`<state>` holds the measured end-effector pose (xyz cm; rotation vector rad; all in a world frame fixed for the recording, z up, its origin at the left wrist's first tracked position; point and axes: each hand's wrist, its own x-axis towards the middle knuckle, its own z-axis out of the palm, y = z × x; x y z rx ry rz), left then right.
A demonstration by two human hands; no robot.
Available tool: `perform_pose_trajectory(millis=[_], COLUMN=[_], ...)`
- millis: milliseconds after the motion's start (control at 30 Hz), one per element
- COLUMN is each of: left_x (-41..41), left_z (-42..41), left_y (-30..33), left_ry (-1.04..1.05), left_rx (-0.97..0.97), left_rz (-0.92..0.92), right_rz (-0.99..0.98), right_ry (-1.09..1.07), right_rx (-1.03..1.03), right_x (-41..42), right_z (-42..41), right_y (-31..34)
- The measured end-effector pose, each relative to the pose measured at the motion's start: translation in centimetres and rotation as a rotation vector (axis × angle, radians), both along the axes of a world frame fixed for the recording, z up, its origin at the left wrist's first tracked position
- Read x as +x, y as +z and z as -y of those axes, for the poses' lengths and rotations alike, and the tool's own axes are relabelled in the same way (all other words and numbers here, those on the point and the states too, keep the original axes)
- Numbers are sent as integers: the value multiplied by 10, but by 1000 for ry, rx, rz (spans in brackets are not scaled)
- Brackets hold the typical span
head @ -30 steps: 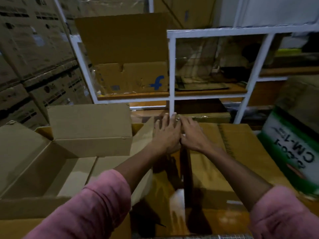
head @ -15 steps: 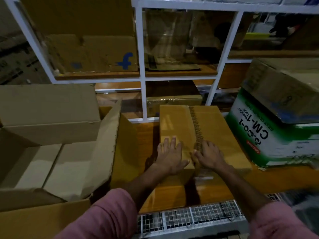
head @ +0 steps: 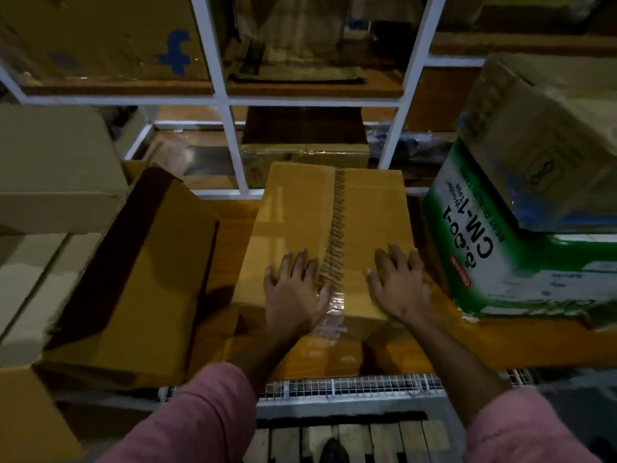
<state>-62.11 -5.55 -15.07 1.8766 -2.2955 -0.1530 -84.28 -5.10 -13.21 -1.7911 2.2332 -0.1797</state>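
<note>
Head view, from the biggest thing down: a white metal rack [head: 233, 128] fills the back, and in front of it runs an orange-brown wooden worktop [head: 534, 345] that ends in a wire mesh edge [head: 350, 384] on the person's side. An open tan cardboard carton [head: 143, 262] stands at the left with its flaps up. A green-and-white printed carton [head: 484, 248] stands at the right, just beside the work.

Between the two sits the sealed brown cardboard box [head: 300, 212], flat on the worktop. Its long axis runs straight away from the person toward the rack. A strip of clear tape [head: 337, 222] follows that axis down the middle seam and folds over the near end.

Both hands lie on the near end of the lid, one on each side of the seam, so most of the box extends forward of the fingertips. The left hand [head: 293, 289] is flat with its fingers spread and straight, and its thumb rests on the tape at the near edge. The right hand [head: 397, 285] is flat too, fingers spread and gripping nothing, close to the box's right edge. The left hand is the nearer one to the seam.

Any push from here would likely drive the box lengthwise toward the rack. Pressing the tape down would probably fall to the left thumb.
</note>
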Motion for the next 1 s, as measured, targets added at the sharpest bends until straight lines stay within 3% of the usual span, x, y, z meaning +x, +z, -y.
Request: perform_pose_trajectory(millis=[200, 633, 1000], left_x=[8, 50, 22], left_z=[9, 4, -62], left_y=[-3, 0, 12], left_ry=[-89, -265, 77], left_rx=[34, 146, 189], left_rz=[104, 103, -9], right_rz=[-95, -174, -289], right_ry=[-4, -107, -105], right_rx=[-20, -57, 63], right_x=[12, 59, 143], right_z=[0, -56, -101], right_y=[-1, -8, 14])
